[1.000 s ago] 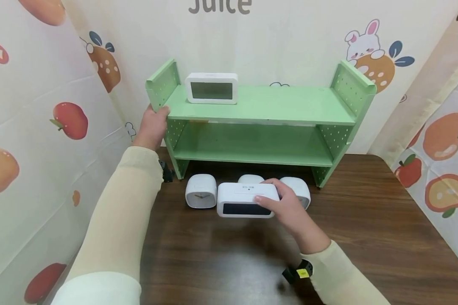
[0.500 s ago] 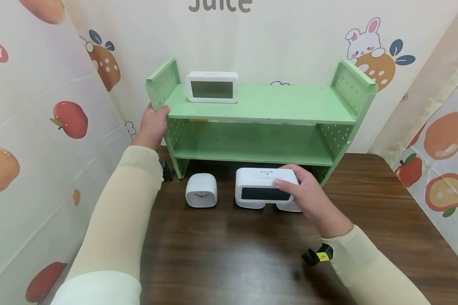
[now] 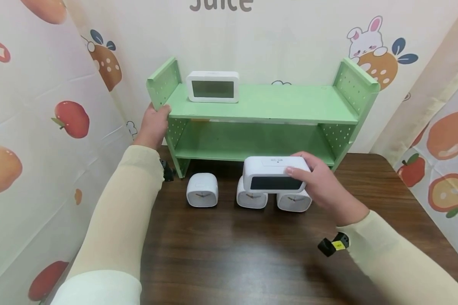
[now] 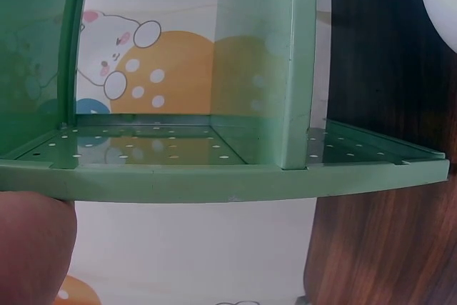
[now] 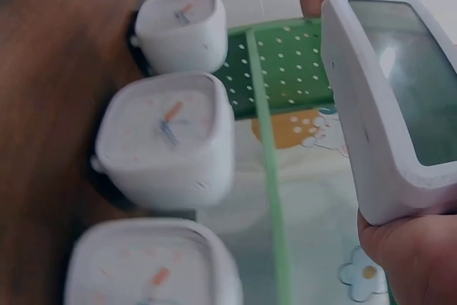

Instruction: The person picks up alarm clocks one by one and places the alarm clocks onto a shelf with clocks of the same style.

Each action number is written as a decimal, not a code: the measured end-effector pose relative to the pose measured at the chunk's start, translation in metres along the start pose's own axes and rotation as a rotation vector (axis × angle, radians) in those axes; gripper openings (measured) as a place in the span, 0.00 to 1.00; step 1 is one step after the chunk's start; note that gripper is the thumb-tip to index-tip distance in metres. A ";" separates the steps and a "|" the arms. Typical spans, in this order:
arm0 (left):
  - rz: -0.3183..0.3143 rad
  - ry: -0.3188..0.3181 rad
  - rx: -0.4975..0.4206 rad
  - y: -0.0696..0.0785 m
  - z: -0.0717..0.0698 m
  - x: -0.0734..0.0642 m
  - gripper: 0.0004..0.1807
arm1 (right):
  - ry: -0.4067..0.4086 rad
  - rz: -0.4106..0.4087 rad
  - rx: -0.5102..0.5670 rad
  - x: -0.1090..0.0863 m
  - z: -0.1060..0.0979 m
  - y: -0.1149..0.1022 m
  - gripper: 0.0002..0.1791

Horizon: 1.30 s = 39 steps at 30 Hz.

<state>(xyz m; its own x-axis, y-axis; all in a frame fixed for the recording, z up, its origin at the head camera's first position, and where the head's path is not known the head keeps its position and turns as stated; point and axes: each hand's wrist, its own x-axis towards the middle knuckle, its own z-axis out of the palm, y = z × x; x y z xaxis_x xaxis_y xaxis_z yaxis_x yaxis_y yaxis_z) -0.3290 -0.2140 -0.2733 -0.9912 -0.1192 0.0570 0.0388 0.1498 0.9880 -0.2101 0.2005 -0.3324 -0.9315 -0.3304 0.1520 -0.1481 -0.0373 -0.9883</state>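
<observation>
While gripping the shelf (image 3: 290, 101) by its left side with the left hand (image 3: 152, 125), holding a digital clock (image 3: 276, 171) in the right hand (image 3: 325, 186), clear of the bench (image 3: 229, 254). Shifted right and up the head view within the last second, baring more of the middle dial clock (image 3: 252, 201) and the right dial clock (image 3: 294, 203). Likely mid-carry, not yet set down. Also showing the left dial clock (image 3: 202, 189) on the bench and another digital clock (image 3: 213, 87) on the top tier.

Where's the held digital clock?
Head view, right of centre: the digital clock is in the right grip, before the green shelf, partly hiding the middle dial clock.
</observation>
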 end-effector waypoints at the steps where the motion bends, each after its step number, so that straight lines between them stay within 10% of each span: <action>1: 0.000 0.000 0.001 0.000 0.000 0.000 0.28 | -0.002 -0.014 0.010 0.001 -0.003 -0.005 0.08; 18: -0.028 0.020 0.009 0.001 0.001 0.002 0.29 | 0.025 -0.106 -0.003 0.030 -0.054 -0.077 0.12; 39: -0.012 0.033 -0.019 0.000 0.003 0.003 0.28 | 0.056 -0.151 -0.057 0.086 -0.068 -0.126 0.18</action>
<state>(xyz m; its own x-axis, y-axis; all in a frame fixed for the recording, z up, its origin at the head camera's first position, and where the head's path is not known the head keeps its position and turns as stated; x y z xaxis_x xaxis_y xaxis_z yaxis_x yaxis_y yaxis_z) -0.3328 -0.2110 -0.2731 -0.9870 -0.1528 0.0494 0.0296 0.1291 0.9912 -0.2944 0.2404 -0.1936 -0.9141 -0.2716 0.3010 -0.3050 -0.0284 -0.9519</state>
